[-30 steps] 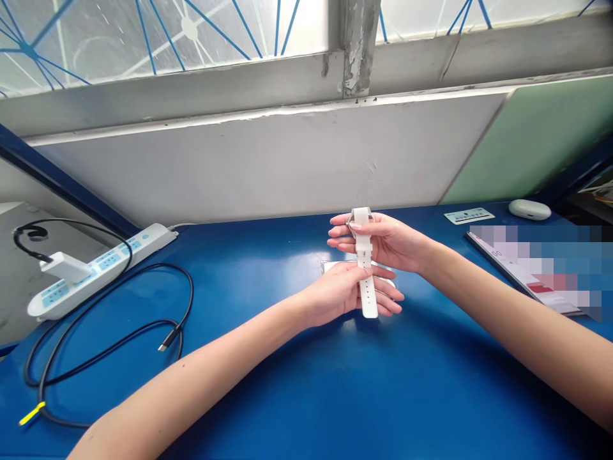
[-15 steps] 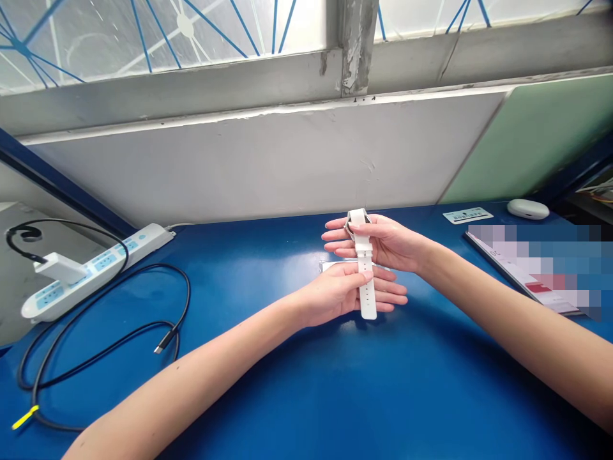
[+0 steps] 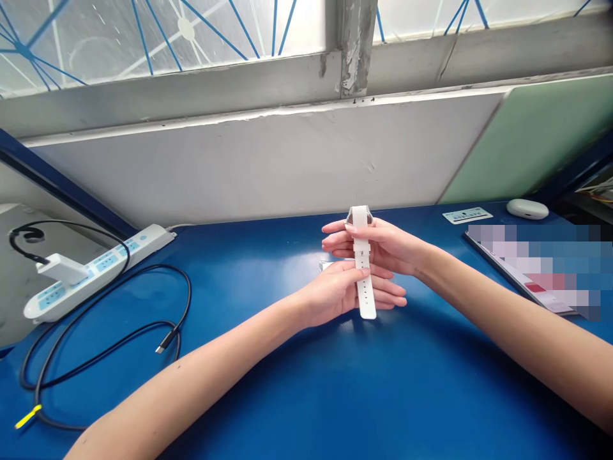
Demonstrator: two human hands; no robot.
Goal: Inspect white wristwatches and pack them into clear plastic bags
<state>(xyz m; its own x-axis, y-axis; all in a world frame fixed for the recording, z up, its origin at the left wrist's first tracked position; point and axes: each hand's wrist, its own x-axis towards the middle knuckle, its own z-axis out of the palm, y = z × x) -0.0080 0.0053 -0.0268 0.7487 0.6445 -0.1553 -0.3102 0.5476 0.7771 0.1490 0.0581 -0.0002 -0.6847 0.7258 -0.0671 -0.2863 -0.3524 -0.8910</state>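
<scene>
A white watch with a long strap hangs lengthwise between my hands, its buckle near the middle and its holed strap end pointing toward me. My left hand pinches the holed part under the thumb, fingers stretched behind it. Farther up, my right hand grips the strap near the watch case, thumb on top and fingers behind. The case is mostly hidden by the strap. A small, clear-looking flat item lies on the table behind my left hand, largely covered.
On the blue table, a white power strip with a plugged-in adapter and black cable lies left. At the right are a card, a white case and a partly blurred flat device.
The upper part of the watch has risen slightly and turned, so the strap covers more of the case. My right thumb has moved a little to the left on it.
</scene>
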